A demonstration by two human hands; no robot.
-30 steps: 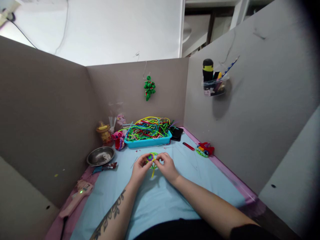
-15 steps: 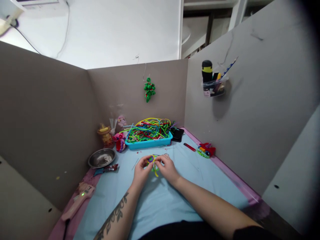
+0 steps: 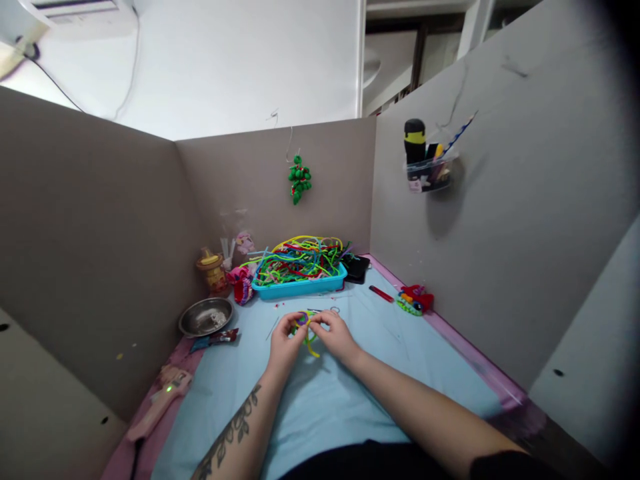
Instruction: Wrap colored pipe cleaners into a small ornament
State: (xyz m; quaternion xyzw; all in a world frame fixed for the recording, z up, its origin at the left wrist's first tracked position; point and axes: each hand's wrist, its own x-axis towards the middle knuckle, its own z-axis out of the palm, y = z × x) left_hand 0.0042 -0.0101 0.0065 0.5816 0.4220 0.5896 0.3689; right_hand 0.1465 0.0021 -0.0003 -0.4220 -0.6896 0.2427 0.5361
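Note:
My left hand (image 3: 283, 343) and my right hand (image 3: 336, 336) meet over the light blue mat (image 3: 320, 393), fingers pinched on a small pipe-cleaner piece (image 3: 304, 324) of purple, green and yellow. A yellow end curls down from it between my hands. Just behind, a blue tray (image 3: 299, 285) holds a tangle of coloured pipe cleaners (image 3: 295, 257).
A steel bowl (image 3: 206, 316) and a pink glue gun (image 3: 159, 400) lie at the left. A red and green craft figure (image 3: 415, 299) and a red stick (image 3: 380, 293) lie at the right. Grey partition walls surround the desk; a green ornament (image 3: 299, 179) and a clear cup (image 3: 429, 172) hang on them.
Both hands stay pinched on the piece and have shifted slightly nearer me. The yellow tail has turned from hanging straight to curling rightward.

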